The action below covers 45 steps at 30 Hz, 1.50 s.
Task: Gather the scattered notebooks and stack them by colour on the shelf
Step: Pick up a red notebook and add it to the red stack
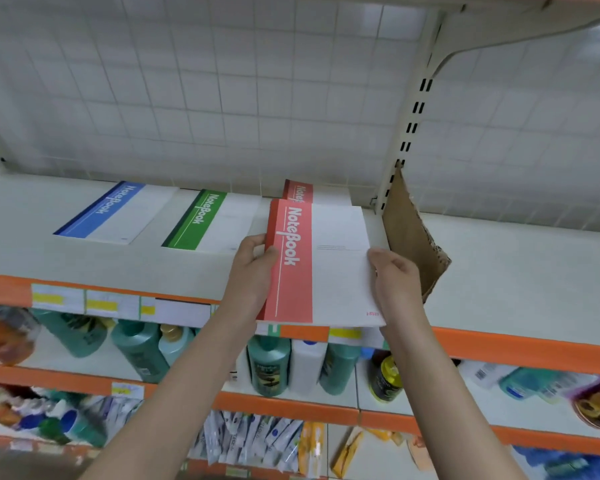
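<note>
A red-banded notebook (326, 265) lies tilted over the front edge of the white shelf (49, 251). My left hand (253, 271) grips its left spine edge, thumb on the cover. My right hand (395, 278) holds its right edge. Behind it, flat on the shelf, another red notebook (300, 190) is partly hidden. A green-banded notebook (208, 220) lies to the left, and a blue-banded notebook (115, 213) further left.
A torn piece of brown cardboard (413, 237) leans against the slotted upright (406, 133) just right of my right hand. Orange shelf lips (534, 348) carry price tags. Lower shelves hold bottles (267, 368) and packets (257, 441).
</note>
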Motion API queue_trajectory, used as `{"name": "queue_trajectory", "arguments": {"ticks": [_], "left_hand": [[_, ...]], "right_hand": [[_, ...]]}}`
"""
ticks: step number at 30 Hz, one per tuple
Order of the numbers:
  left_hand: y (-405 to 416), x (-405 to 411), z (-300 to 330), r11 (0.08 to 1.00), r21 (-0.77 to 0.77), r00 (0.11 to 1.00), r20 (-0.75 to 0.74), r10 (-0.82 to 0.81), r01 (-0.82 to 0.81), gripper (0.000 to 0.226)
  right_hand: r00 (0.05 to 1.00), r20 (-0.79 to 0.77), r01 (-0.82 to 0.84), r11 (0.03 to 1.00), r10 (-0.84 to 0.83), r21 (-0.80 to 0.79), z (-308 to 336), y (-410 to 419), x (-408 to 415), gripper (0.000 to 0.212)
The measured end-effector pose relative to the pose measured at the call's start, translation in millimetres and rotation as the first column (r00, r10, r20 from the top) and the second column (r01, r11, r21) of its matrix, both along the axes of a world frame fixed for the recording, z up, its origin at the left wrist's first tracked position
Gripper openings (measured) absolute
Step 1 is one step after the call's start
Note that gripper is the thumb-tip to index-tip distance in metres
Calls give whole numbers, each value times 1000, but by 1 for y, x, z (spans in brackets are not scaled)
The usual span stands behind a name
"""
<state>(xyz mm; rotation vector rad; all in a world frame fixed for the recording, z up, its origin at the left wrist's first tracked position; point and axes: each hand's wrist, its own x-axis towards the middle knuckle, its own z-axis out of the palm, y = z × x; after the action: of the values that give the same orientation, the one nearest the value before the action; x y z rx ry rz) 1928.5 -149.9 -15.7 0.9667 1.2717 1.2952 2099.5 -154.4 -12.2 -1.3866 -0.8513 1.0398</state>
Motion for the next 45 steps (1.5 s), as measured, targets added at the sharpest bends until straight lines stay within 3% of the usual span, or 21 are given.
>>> {"name": "queue_trajectory", "arguments": {"ticks": [8, 17, 21, 25, 38, 45], "left_hand": [[64, 1, 14, 998, 65, 990, -137, 14, -6, 17], [121, 3, 9, 996, 67, 982, -177, 71, -60, 23], [135, 4, 3, 996, 54, 968, -238, 76, -65, 26], [144, 3, -2, 996, 54, 956, -282, 81, -68, 28], [155, 8, -10, 998, 30, 966, -252, 60, -54, 22], [155, 4, -15, 999, -3, 997, -71, 34, -34, 17]], "right_hand": [[995, -54, 81, 997, -80, 11, 0, 61, -5, 22], [982, 55, 182, 983, -182, 1, -5, 125, -6, 13], [976, 101, 197, 980, -195, -14, -14, 144, -4, 19], [975, 51, 218, 976, -216, -25, -19, 155, -5, 43], [963, 192, 193, 981, -188, -7, -25, 161, 2, 22], [993, -11, 111, 986, -114, -127, -20, 156, 4, 17]]}}
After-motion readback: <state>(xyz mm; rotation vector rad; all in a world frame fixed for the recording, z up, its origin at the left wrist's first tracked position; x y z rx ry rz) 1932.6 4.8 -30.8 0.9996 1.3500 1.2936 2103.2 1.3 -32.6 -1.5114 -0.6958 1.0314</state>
